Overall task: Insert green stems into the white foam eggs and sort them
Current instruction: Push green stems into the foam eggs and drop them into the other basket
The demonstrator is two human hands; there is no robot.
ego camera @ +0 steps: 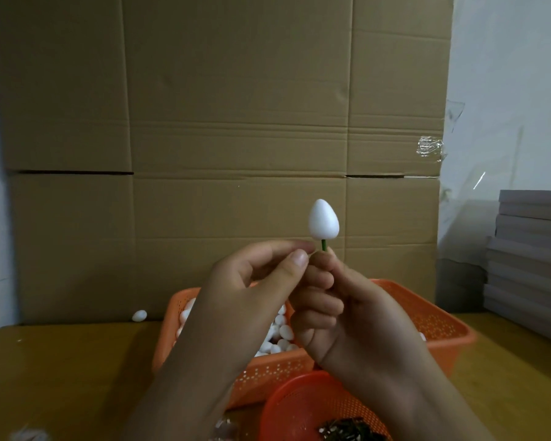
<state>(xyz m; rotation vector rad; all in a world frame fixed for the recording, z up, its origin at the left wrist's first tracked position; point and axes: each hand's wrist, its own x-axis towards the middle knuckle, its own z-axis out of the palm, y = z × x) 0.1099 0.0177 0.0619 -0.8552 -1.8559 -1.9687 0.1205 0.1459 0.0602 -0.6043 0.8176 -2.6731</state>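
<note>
1. One flattened cardboard sheet (pixel 236 122) stands behind everything as a backdrop, with a stack of grey boards (pixel 528 265) against the wall at the right.
2. The wooden bench (pixel 61 370) carries a rectangular orange basket (pixel 442 329) holding a heap of loose foam eggs (pixel 279 332); its right part is mostly hidden behind the hands.
3. A round orange basket (pixel 299 402) sits nearest the person, with a dark bundle at its bottom edge that may be the stems; I cannot tell for sure.
4. The right hand (pixel 347 316) is closed in a fist around the green stem (pixel 324 245), holding it upright well above the baskets.
5. The left hand (pixel 252 288) has thumb and forefinger pressed together just beside the stem below the egg; whether they pinch the stem itself or something thin next to it is unclear.
6. The white foam egg (pixel 323 219) sits on top of the stem, narrow end up, so the insertion step looks done or nearly so.
7. One stray egg (pixel 139 315) lies on the bench at the foot of the cardboard.
8. The next move, as I judge it, calls for checking that the egg is seated, then laying the finished piece in its sorting place, which is not evident here.
</note>
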